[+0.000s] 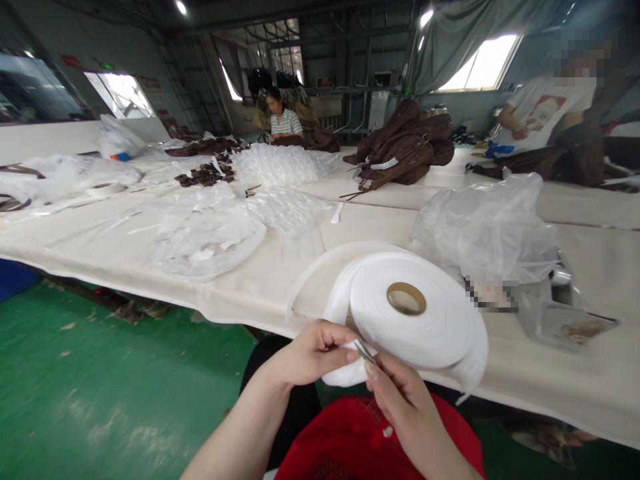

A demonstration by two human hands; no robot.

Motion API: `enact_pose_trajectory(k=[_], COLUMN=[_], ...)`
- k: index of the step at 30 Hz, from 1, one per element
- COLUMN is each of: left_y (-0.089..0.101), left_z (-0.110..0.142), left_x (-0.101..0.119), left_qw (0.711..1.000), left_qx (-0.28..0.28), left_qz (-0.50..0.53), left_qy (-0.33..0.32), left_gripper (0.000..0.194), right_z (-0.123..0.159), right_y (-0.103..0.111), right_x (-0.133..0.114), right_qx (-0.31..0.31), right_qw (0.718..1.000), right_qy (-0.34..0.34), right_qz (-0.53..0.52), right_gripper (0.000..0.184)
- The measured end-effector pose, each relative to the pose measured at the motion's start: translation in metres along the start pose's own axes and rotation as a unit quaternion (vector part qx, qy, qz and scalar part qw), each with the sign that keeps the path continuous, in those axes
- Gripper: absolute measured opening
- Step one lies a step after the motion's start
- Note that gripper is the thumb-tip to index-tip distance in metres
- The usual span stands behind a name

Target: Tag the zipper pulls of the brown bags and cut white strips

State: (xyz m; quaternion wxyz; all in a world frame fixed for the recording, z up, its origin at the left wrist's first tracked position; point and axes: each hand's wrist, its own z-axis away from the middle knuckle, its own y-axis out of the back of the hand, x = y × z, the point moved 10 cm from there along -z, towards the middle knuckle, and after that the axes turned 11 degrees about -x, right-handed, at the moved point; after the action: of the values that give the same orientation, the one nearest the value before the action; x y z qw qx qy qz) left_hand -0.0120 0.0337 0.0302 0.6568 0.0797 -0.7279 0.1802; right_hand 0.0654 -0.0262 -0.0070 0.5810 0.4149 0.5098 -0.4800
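Observation:
Close to the table's front edge, my left hand [327, 353] pinches the end of a white fabric strip [345, 375] between thumb and fingers. My right hand [400, 387] meets it there, closed around small thread snips [364, 350] whose metal blades point at the strip by my left thumb. The handles of the snips are hidden in my fingers. Just beyond both hands lies a large roll of white strip [450, 320] with a brown core, flat on the table. Loose turns of the strip spread around its left side and hang at its right.
Crumpled clear plastic bags [485, 227] and a clear box [565, 327] are right of the roll on the cream tabletop [240, 287]. Bubble wrap [280, 163], dark brown bags [405, 147] and brown pieces [205, 170] lie farther back. Two people work across the table.

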Motion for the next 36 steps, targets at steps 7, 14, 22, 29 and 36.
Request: enact_pose_trajectory(k=[7,14,22,29,36], left_y=[-0.001,-0.001,0.014,0.019,0.019], left_z=[0.003,0.005,0.013,0.016,0.016], left_x=[-0.001,0.000,-0.005,-0.010,-0.016], left_qw=[1.000,1.000,0.999,0.997,0.997], left_qx=[-0.011,-0.013,0.044,0.068,0.057], left_qz=[0.004,-0.011,0.003,0.016,0.027], left_qy=[0.003,0.015,0.025,0.028,0.039], left_gripper=[0.026,0.030,0.036,0.038,0.039], right_z=[-0.002,0.004,0.012,0.010,0.009], right_y=[-0.002,0.004,0.005,-0.005,-0.011], right_x=[0.003,0.003,-0.006,0.004,0.001], right_qx=[-0.001,0.041,0.020,-0.011,-0.026], right_qw=[1.000,0.999,0.997,0.996,0.994], right_qy=[-0.004,-0.009,-0.038,-0.055,-0.054], right_qz=[-0.027,-0.023,-0.060,-0.066,-0.087], right_gripper=[0.041,0.047,0.047,0.048,0.049])
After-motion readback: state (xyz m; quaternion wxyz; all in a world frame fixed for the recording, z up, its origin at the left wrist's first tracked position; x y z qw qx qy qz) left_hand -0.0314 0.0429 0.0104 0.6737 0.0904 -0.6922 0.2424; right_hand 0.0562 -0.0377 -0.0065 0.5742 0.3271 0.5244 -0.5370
